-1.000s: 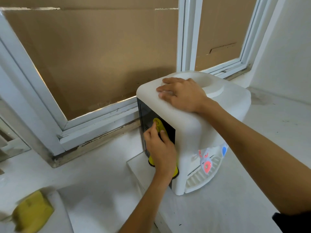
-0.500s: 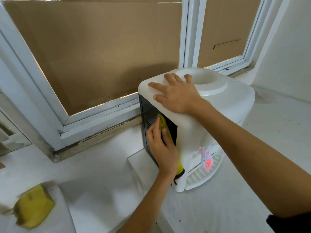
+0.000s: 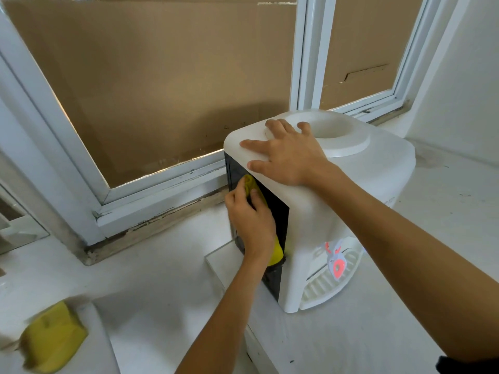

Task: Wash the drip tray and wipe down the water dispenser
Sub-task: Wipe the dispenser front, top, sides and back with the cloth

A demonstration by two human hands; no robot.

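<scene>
A white water dispenser (image 3: 364, 184) stands on the white counter, its black back panel (image 3: 272, 209) turned toward me. My left hand (image 3: 251, 220) presses a yellow cloth (image 3: 275, 252) flat against that black panel, the cloth showing above my fingers and below my palm. My right hand (image 3: 289, 152) lies flat on the dispenser's top, fingers spread beside the round bottle well (image 3: 332, 130). The white ribbed drip tray (image 3: 332, 279) sits in place at the dispenser's front, under the taps with a red tab (image 3: 337, 267).
A yellow sponge (image 3: 51, 338) lies at the lower left on a white ledge. A window frame (image 3: 162, 195) backed with brown cardboard runs close behind the dispenser. A white wall (image 3: 464, 90) closes off the right. The counter has a step edge (image 3: 253, 344) below the dispenser.
My left hand has slid the yellow cloth upward on the black panel. My right hand has shifted toward the bottle well and spread its fingers. The view has moved a little.
</scene>
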